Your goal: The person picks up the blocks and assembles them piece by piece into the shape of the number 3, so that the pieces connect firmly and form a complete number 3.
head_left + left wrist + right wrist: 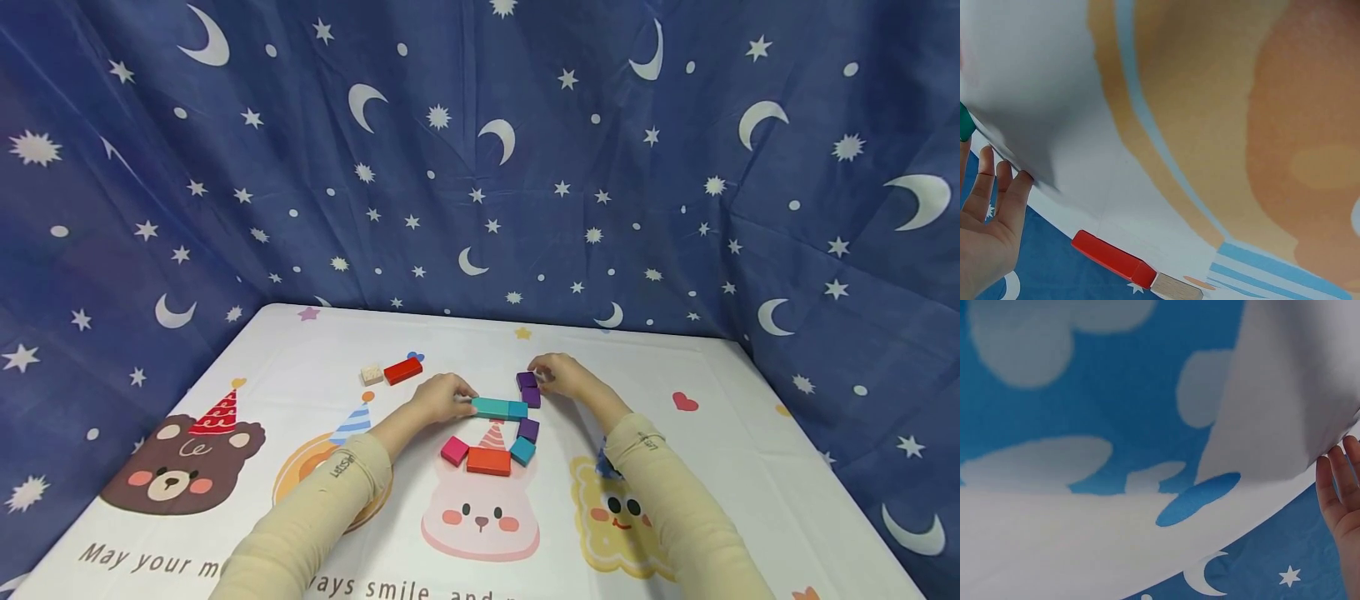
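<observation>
My left hand [438, 398] pinches the left end of a long teal block [491, 407]. In the left wrist view its other fingers [1015, 200] are spread on the tablecloth, and a green block end [965, 124] shows at the edge. A short blue block [517, 410] adjoins the teal one's right end. My right hand [562, 375] has thumb and fingertip at the far purple block [526, 380], pinching it. A second purple block [531, 397] touches that one. In the right wrist view my right hand [1344, 494] shows only partly, its block out of sight.
Nearer me lie a purple block [528, 429], a blue block [522, 451], an orange-red block [488, 461] and a pink block [454, 451] in a curve. A red block [403, 371] and a plain wooden block [371, 375] lie farther left. A blue curtain [480, 208] hangs behind the table.
</observation>
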Demonstrator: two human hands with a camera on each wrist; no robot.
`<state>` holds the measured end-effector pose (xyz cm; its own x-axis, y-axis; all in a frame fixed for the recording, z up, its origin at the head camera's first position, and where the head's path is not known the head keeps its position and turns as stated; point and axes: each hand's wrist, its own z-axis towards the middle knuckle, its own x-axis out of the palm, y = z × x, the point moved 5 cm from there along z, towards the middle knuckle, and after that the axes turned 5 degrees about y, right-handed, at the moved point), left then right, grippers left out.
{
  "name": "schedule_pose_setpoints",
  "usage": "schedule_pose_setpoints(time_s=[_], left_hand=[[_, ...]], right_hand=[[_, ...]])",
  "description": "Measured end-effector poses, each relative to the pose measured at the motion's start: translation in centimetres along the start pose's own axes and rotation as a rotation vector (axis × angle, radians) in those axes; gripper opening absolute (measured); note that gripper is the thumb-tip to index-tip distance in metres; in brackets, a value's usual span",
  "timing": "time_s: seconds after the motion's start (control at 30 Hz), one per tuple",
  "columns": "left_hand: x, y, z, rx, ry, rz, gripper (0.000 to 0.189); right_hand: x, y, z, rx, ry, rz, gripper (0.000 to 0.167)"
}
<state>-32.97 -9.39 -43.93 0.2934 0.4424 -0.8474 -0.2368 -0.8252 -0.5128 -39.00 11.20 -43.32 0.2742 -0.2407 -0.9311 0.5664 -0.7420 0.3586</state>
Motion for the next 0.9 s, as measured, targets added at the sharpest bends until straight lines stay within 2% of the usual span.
schedule_pose_setpoints(time_s=[0.3,0.57,0.7,0.9], left_hand=[[0.0,0.0,0.2,0.000,0.006,-0.006,0.024],[-0.1,0.0,0.0,-0.001,0.007,-0.014,0.024],[-0.2,0.1,0.0,-0.016,-0.001,-0.014,0.024],[-0.1,0.1,0.1,-0.001,0.015,-0.007,0.025]], right_hand=[[-0.7,0.6,0.2,-0.022,0.089,-0.006,0.033],[-0.8,1.0,0.7,0.066,0.215,-0.034,0.037],[-0.9,1.1,1.1,0.085,0.245,-0.057,0.037],[-1.2,1.8,1.2,0.034,0.283,-0.044,0.032]])
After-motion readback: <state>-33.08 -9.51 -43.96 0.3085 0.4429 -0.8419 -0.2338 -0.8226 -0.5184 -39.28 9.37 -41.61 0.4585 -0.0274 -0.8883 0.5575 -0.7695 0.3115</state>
